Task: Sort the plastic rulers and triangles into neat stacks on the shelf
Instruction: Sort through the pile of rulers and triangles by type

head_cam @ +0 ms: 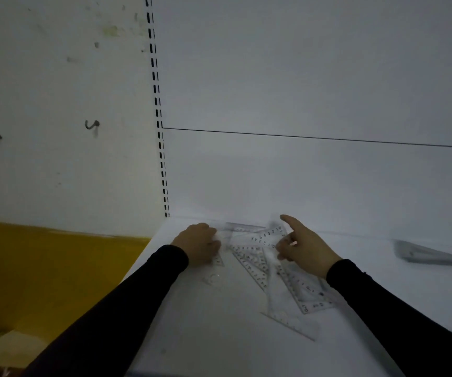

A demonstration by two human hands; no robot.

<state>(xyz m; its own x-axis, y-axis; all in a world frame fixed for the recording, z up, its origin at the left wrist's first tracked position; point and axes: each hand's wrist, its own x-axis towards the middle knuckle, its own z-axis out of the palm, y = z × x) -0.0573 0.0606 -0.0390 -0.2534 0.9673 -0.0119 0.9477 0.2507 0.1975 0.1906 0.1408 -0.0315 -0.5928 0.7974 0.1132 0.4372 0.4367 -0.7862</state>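
Two hands work on the white shelf (pixel 219 336): one left hand (pixel 200 244) and one right hand (pixel 305 247), each in one dark sleeve.

Between the hands lies one loose pile of clear plastic pieces (pixel 263 257); they overlap and blur, so the exact number cannot be told. At least two triangles show: one set square (pixel 252 263) just right of the left hand, and one long thin triangle (pixel 290 326) nearer the shelf's front edge. One straight ruler (pixel 305 291) runs under the right hand's wrist.

Far right of the pile sits one grey blurred stack (pixel 429 254).

On the wall left of the shelf hang two hooks (pixel 92 124).
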